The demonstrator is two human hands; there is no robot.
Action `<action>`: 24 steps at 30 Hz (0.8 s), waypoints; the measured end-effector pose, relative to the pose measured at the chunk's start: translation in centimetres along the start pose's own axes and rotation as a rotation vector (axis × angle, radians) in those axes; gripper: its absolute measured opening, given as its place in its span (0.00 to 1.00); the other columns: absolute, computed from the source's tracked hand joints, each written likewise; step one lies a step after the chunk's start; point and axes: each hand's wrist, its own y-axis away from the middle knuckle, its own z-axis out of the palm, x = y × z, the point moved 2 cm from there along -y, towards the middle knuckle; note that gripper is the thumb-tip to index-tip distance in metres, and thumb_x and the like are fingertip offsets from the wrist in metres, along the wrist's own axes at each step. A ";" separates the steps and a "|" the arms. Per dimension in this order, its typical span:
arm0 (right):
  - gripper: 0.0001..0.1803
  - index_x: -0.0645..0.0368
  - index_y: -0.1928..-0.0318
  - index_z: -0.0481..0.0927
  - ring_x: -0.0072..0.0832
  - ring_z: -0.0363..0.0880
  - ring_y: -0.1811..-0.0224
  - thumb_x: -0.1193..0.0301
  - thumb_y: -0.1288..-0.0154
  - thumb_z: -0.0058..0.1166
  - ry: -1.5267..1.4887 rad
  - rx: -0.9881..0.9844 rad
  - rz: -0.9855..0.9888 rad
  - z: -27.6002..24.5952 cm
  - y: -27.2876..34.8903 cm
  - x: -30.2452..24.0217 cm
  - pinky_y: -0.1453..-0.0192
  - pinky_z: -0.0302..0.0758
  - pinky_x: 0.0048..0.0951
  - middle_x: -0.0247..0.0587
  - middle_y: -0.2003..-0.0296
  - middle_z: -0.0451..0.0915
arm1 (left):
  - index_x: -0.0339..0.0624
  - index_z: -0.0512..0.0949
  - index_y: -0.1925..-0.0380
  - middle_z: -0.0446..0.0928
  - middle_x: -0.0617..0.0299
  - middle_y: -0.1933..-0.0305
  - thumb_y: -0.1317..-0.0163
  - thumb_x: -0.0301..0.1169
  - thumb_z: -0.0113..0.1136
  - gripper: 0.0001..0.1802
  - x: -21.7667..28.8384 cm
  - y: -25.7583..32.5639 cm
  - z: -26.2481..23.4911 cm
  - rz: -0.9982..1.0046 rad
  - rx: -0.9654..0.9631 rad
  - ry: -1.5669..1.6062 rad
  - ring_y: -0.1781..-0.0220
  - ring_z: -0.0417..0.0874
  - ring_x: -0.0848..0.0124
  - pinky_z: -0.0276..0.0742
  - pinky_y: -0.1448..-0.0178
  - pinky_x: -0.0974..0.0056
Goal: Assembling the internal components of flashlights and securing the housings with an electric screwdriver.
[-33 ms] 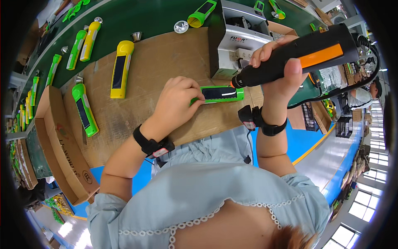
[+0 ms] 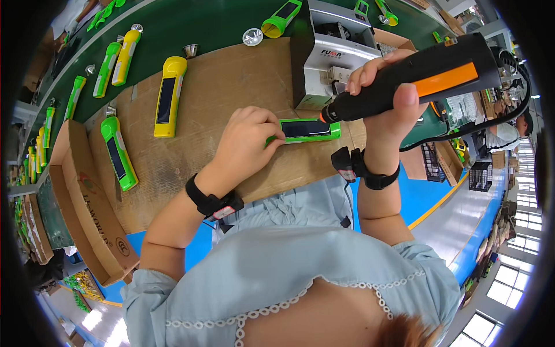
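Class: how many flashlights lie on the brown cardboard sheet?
3: a yellow flashlight near the back, a green flashlight at left, and a second green flashlight partly covered by the left hand. None seems fully hidden.

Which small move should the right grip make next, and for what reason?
Probably the right grip should ease the black power tool gently down, since its tip is near the right end of the green flashlight, while the left grip holds its left end on the cardboard. Whether the tip touches, I cannot tell.
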 end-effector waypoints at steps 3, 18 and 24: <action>0.23 0.66 0.60 0.68 0.28 0.75 0.80 0.62 0.45 0.62 0.024 -0.030 -0.017 0.0 0.0 0.3 0.75 0.73 0.25 0.43 0.80 0.74 | 0.45 0.80 0.78 0.76 0.64 0.65 0.58 0.27 0.67 0.05 -0.2 -0.5 0.1 0.012 -0.001 -0.010 0.57 0.74 0.62 0.68 0.51 0.60; 0.27 0.65 0.57 0.66 0.28 0.74 0.78 0.58 0.47 0.61 -0.049 -0.075 0.079 3.2 0.8 2.4 0.73 0.74 0.27 0.44 0.78 0.73 | 0.43 0.72 0.58 0.71 0.58 0.58 0.60 0.28 0.68 0.25 -0.2 -0.7 0.0 -0.089 0.036 -0.009 0.53 0.72 0.57 0.66 0.50 0.57; 0.32 0.61 0.57 0.64 0.30 0.73 0.79 0.47 0.46 0.58 0.110 -0.111 0.137 3.6 0.9 3.2 0.72 0.74 0.30 0.44 0.78 0.71 | 0.41 0.70 0.56 0.70 0.54 0.59 0.58 0.35 0.69 0.28 -0.8 0.2 0.8 -0.149 -0.113 -0.204 0.51 0.69 0.56 0.62 0.50 0.55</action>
